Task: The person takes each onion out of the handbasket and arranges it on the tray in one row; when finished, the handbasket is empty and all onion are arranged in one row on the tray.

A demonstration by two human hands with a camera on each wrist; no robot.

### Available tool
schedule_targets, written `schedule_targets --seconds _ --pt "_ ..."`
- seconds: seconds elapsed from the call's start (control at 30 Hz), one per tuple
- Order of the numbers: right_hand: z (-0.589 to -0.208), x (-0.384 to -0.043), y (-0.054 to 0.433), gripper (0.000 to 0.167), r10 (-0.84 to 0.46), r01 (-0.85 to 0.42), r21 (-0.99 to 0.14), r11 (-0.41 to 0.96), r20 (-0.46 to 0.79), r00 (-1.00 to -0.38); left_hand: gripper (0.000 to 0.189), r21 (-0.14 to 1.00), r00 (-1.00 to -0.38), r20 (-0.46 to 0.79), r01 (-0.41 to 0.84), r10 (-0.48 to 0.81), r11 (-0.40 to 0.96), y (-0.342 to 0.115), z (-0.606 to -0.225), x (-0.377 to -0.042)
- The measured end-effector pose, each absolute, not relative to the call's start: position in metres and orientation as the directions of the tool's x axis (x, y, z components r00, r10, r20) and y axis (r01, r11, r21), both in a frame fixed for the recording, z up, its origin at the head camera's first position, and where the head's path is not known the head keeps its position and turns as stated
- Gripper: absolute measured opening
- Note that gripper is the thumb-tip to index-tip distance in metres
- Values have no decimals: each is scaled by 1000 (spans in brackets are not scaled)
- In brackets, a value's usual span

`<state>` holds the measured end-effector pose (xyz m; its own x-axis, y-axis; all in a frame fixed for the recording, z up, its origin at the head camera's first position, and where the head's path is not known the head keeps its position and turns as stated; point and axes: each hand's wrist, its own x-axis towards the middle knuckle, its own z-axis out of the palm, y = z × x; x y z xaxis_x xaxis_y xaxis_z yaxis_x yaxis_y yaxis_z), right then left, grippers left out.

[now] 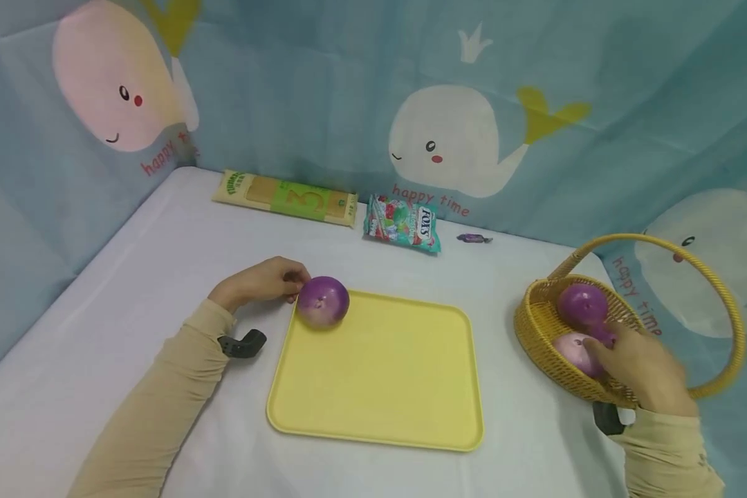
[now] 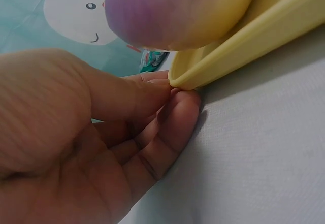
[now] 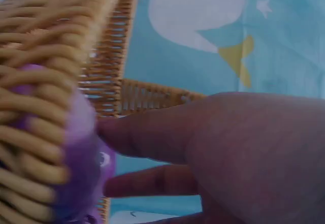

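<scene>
My left hand (image 1: 264, 280) pinches the far left corner of a yellow tray (image 1: 392, 366) between thumb and fingers, seen closely in the left wrist view. On the tray beside that hand sits a round, glossy purple fruit or vegetable (image 1: 324, 302) with a pale underside. My right hand (image 1: 647, 363) reaches into a wicker basket (image 1: 538, 353) at the right. Its thumb and fingers, fairly straight, are right at a pale purple round piece (image 1: 575, 351). A darker purple one (image 1: 582, 304) lies behind it, and more purple shows near my fingers.
Along the back of the white table lie a long noodle packet (image 1: 286, 197), a green FOX'S candy bag (image 1: 402, 223) and a small purple wrapped candy (image 1: 474, 238). The basket's tall handle (image 1: 716, 277) arches over my right wrist. A whale-print curtain (image 1: 317, 90) hangs behind.
</scene>
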<state>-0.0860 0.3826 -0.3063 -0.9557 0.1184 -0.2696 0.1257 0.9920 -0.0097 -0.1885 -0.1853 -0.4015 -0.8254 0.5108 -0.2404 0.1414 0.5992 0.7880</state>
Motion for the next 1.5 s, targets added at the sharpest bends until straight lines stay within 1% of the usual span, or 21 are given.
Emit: schedule_targets --seconds 0.1,0.17,0.3,0.4,0.47,0.6,0.7,0.77,0.87,0.93,1.0,1.07,1.13,1.27,1.4,1.5 --pt "-311 -90 380 77 82 93 -22 995 -308 -948 23 802 -826 -241 126 509 584 -187 -401 -187" --pt "-316 -91 377 70 58 76 -52 996 -290 -955 23 806 -826 -245 118 508 581 -187 -401 -186" --pt "-321 -94 370 63 61 94 -105 990 -281 -958 21 796 -826 -253 118 504 593 -187 -402 -186" --pt "-324 -93 367 56 54 87 -120 989 -254 -966 21 789 -826 -258 119 501 603 -187 -401 -186" --pt "-326 -93 367 54 37 67 -119 991 -241 -970 21 789 -827 -261 115 498 604 -186 -400 -186" --pt "-326 -92 366 67 18 46 -115 992 -234 -972 23 790 -831 -262 108 492 604 -186 -399 -185" --pt "-324 -90 366 72 7 33 -126 991 -205 -979 23 790 -828 -260 113 497 602 -186 -399 -185" --pt "-320 -87 365 71 5 29 -150 988 -152 -988 23 790 -824 -258 121 505 601 -186 -400 -186" --pt "-308 -84 355 66 -17 -13 -236 972 -15 -1000 22 788 -823 -251 132 509 602 -186 -399 -187" --pt "-299 -85 339 61 -64 -93 -304 948 102 -993 21 782 -829 -248 133 501 609 -187 -397 -187" --pt "-293 -88 319 58 -127 -189 -351 917 193 -973 21 781 -837 -244 131 490 611 -189 -395 -187" --pt "-294 -93 297 56 -201 -279 -362 890 240 -950 22 780 -840 -246 123 483 613 -190 -396 -187" --pt "-299 -99 276 59 -266 -339 -358 870 237 -934 22 784 -837 -239 133 493 606 -190 -397 -187" --pt "-322 -108 244 64 -371 -406 -362 839 164 -914 23 795 -826 -225 151 516 588 -188 -402 -185" --pt "-343 -112 223 66 -411 -407 -388 827 76 -908 23 800 -824 -221 153 522 580 -186 -403 -185" --pt "-354 -113 212 67 -415 -394 -412 822 40 -909 23 787 -826 -217 167 520 594 -184 -401 -186"
